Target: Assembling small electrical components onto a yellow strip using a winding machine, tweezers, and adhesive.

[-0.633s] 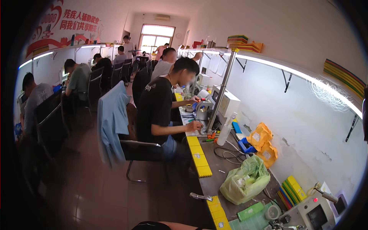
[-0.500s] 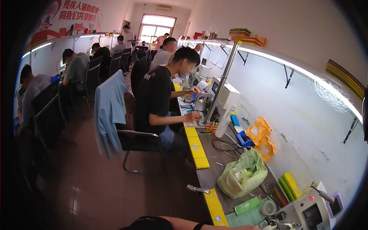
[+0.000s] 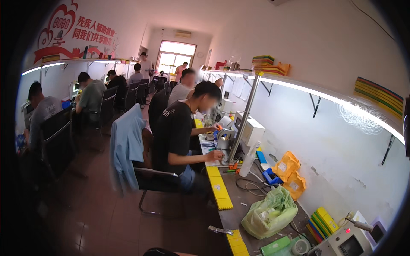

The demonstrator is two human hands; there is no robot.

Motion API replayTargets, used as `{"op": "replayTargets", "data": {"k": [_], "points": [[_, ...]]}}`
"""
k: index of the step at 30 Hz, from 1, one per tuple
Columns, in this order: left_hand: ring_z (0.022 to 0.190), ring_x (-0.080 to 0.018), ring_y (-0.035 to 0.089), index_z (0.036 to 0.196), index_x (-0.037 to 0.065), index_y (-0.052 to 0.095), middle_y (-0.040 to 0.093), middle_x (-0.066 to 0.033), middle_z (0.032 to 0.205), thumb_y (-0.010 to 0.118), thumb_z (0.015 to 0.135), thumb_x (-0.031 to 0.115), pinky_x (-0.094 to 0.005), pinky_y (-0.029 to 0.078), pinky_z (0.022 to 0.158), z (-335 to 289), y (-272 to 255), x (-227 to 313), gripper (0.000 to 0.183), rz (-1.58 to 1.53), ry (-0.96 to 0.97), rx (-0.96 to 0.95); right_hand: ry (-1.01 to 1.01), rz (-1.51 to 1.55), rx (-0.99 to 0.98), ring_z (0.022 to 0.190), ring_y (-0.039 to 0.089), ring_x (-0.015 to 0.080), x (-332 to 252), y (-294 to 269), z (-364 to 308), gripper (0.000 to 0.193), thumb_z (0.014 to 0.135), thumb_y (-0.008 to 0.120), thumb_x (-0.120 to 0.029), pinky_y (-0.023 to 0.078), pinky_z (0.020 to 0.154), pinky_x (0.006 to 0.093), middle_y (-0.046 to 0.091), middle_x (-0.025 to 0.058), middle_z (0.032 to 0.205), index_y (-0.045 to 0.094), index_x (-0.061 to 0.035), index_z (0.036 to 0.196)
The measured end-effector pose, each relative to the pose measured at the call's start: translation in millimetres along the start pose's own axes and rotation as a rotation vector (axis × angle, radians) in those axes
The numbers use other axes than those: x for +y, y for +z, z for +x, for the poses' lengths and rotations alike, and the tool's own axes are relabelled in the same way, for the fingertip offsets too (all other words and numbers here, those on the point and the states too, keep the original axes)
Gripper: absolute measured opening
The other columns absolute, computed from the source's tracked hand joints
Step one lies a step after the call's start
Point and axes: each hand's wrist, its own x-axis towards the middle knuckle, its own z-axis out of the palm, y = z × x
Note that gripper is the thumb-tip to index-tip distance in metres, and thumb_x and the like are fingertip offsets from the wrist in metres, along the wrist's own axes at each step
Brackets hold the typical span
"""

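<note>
Neither of my hands shows in the head view. Only a bit of my dark sleeve (image 3: 160, 252) reaches the lower edge. To the right of it, at the near end of the workbench, lie a green packet (image 3: 275, 245) and a clear tape roll (image 3: 301, 246). Beside them stands a grey bench machine (image 3: 348, 242) with a small dark screen and a lit red button. A metal-handled tool (image 3: 220, 230), perhaps a utility knife, rests at the bench's front edge by a yellow strip (image 3: 237, 244). A light green plastic bag (image 3: 270, 215) sits open behind these, with pale items inside.
Coloured trays (image 3: 323, 222) lean together near the wall. Farther along are orange packets (image 3: 290, 170), a blue bin (image 3: 271, 176), cables and a white bottle (image 3: 250, 160). A metal post (image 3: 247, 119) rises from the bench. A seated co-worker (image 3: 175, 132) handles small parts; a blue jacket (image 3: 126, 147) hangs on a chair.
The view has tilted upward, so the scene sits lower in the picture. My forearm with its black band, which stretched right along the lower edge, has almost dropped out of sight.
</note>
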Motion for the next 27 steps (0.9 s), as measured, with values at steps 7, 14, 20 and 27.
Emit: {"op": "replayTargets", "data": {"k": [7, 14, 20, 27], "points": [[0.072, -0.0272, 0.066, 0.095, 0.010, 0.071, 0.068, -0.0092, 0.087, 0.077, 0.092, 0.021, -0.0375, 0.051, 0.062, -3, -9, -21, 0.013, -0.118, -0.017, -0.041, -0.046, 0.130, 0.065, 0.070, 0.063, 0.0136, 20, 24, 10, 0.017, 0.099, 0.069, -0.015, 0.052, 0.066, 0.0279, 0.067, 0.0060, 0.082, 0.065, -0.0002, 0.104], [0.070, -0.0257, 0.065, 0.094, 0.009, 0.071, 0.067, -0.0089, 0.086, 0.077, 0.091, 0.019, -0.0354, 0.051, 0.061, 7, 10, -7, 0.012, -0.228, -0.076, -0.056, -0.047, 0.000, 0.184, 0.068, 0.062, 0.0135, 11, 4, -10, 0.010, 0.097, 0.071, -0.009, 0.051, 0.065, 0.0295, 0.068, 0.0071, 0.077, 0.067, -0.0005, 0.094], [0.074, -0.0263, 0.066, 0.097, 0.008, 0.065, 0.064, -0.0102, 0.089, 0.072, 0.093, 0.019, -0.0384, 0.052, 0.062, 13, 38, -8, 0.014, -0.088, 0.059, -0.126, 0.012, -0.081, 0.311, 0.066, 0.064, 0.0174, 2, -2, -36, 0.008, 0.091, 0.074, -0.005, 0.051, 0.063, 0.0315, 0.068, 0.0115, 0.076, 0.069, 0.0002, 0.093], [0.070, -0.0291, 0.059, 0.089, 0.007, 0.060, 0.057, -0.0088, 0.085, 0.067, 0.073, 0.015, -0.0410, 0.047, 0.061, 71, -11, -4, 0.019, 0.143, 0.219, -0.342, 0.047, 0.080, 0.414, 0.068, 0.066, 0.0225, -2, -5, -5, 0.013, 0.083, 0.079, -0.005, 0.050, 0.065, 0.0327, 0.068, 0.0109, 0.075, 0.066, -0.0020, 0.083]]}}
